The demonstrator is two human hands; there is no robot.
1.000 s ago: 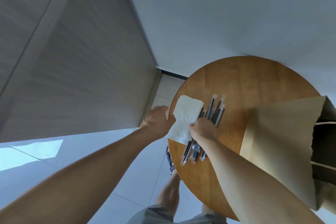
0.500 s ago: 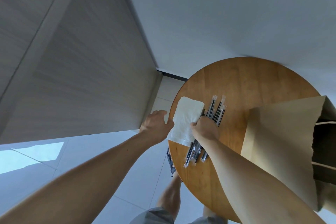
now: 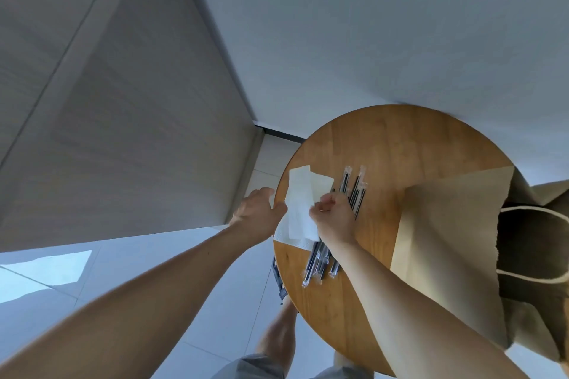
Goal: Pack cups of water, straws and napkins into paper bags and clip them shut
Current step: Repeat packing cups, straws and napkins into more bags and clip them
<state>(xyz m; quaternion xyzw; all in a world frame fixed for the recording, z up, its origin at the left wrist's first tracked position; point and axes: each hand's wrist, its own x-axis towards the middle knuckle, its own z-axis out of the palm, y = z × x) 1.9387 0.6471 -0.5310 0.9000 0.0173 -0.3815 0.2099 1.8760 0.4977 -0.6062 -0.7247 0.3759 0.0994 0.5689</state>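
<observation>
Head view: right hand (image 3: 334, 218) fingers (image 3: 324, 201) pinch top napkin (image 3: 300, 194), raised off stack (image 3: 288, 234); left hand (image 3: 258, 214) grips stack at counter (image 3: 400, 148) edge, straws (image 3: 354, 191) beside, bag (image 3: 446, 224) right.

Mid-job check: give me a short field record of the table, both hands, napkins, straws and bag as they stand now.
table: round wooden top
napkin stack: white, at the table's left edge
top napkin: raised off the stack
left hand: grips the stack's left edge
right hand: pinches the top napkin
straws: black, wrapped, right of the napkins, partly under the right hand
paper bag: on the right, mouth open, contents not visible
cups: none in view
</observation>
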